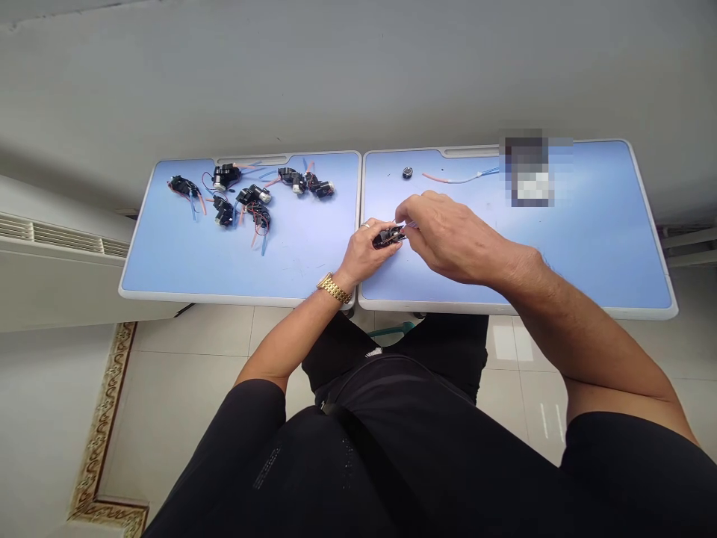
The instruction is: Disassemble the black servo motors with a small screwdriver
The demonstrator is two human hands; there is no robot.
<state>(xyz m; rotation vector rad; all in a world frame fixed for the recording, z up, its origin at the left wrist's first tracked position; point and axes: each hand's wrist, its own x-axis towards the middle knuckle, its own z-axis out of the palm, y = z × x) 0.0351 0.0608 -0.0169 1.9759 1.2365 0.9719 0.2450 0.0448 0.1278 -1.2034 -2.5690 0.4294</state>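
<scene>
Black plastic wired assembly [386, 237], long axis left-to-right, pinched by left hand [363, 254]; right hand [451, 235] at right end, grip indiscernible.

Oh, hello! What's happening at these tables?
A person's left hand holds a small black assembly over the near side of the right table, while the right hand works at its end; what those fingers grip is too small to tell. More black assemblies with wires lie on the left table. A round black piece sits beyond the hands.
</scene>
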